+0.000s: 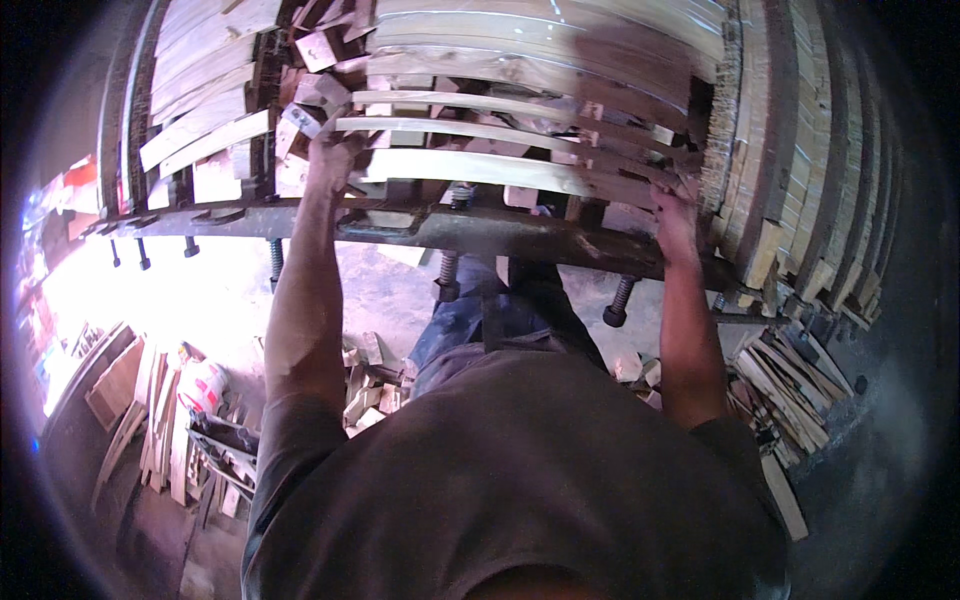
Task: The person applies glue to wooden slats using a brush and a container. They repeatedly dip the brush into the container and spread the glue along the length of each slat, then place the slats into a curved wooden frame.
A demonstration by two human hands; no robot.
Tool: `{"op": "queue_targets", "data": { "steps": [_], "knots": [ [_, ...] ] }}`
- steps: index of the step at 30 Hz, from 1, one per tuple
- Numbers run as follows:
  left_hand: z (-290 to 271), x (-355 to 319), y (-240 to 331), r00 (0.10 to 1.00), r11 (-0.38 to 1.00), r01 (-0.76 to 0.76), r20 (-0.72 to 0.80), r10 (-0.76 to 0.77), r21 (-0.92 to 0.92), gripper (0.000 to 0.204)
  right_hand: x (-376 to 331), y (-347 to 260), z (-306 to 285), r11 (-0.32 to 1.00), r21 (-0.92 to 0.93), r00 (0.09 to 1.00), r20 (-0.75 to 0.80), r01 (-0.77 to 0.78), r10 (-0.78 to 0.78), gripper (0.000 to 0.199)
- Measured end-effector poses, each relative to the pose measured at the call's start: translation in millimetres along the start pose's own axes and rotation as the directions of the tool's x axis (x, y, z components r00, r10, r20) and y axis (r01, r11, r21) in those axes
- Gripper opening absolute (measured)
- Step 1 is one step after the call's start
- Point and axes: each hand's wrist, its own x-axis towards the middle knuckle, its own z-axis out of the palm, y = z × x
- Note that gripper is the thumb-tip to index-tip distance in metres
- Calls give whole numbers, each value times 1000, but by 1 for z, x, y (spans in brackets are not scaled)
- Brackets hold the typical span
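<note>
My left hand (335,158) is closed at the left end of a pale, slightly bowed wooden strip (470,168), the nearest of several lying crosswise. At that strip's right end, in shadow, my right hand (676,205) is closed with its fingers bent around the wood. Just beyond lie two thinner wooden strips (460,128), roughly parallel to it, over gaps with small wood blocks (318,50) showing between. Beside my left fingers is a small block with a pale, bluish face (300,120). The exact finger contact is partly hidden on both sides.
A dark metal beam (480,232) with several threaded bolts (619,302) hanging from it crosses between my body and the strips. Clamped wooden panels (800,150) stand at right. Scrap wood lies in piles (785,385) on the floor, beside a red-and-white container (202,386) at left.
</note>
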Motion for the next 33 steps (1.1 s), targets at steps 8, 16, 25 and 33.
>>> {"op": "queue_targets", "data": {
  "steps": [8, 16, 25, 33],
  "knots": [
    [5, -12, 26, 997, 997, 66, 44, -67, 34, 44, 10, -29, 10, 992, -86, 993, -87, -92, 85, 57],
    [-44, -38, -17, 936, 742, -206, -93, 340, 638, 45, 52, -25, -29, 938, -236, 929, -211, 253, -304, 47],
    [-25, -62, -18, 833, 487, -54, -230, 504, 872, 47, 73, -201, 184, 295, -726, 680, 313, 622, -663, 56],
    [-18, -70, -9, 836, 528, 41, -318, 447, 848, 27, 175, -230, 248, 29, -798, 705, 513, 601, -489, 44]
  ]
}}
